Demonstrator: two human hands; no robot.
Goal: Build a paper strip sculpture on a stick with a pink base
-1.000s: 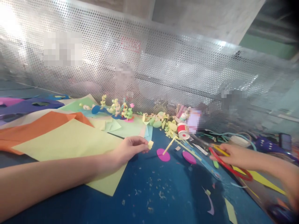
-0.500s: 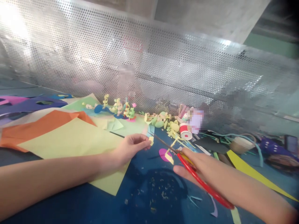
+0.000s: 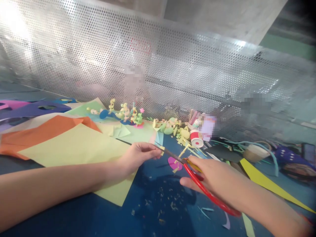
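Between thumb and fingers, my left hand (image 3: 143, 154) pinches a small pale yellow paper piece (image 3: 162, 150). My right hand (image 3: 204, 174) grips red-handled scissors (image 3: 207, 192), whose blades lie at that piece, close to my left fingertips. Below the blades, a magenta paper disc (image 3: 173, 162) lies on the blue table (image 3: 148, 220), with yellow paper scraps over it. Under my left forearm spreads a large pale yellow sheet (image 3: 74, 148). Small curled paper figures (image 3: 133, 117) on coloured round bases stand behind my left hand.
A perforated metal screen (image 3: 98, 59) rises along the back, with blurred people behind it. A red-and-white spool (image 3: 197, 138) stands near yellow paper cutouts (image 3: 170, 125). Orange paper (image 3: 46, 133) lies left; a bright yellow strip (image 3: 269, 182) and a phone (image 3: 308, 152) lie right.
The scissors moved slightly left and their blades came together at the small yellow piece. A yellow scrap fell lower onto the magenta disc. My left hand barely shifted right.
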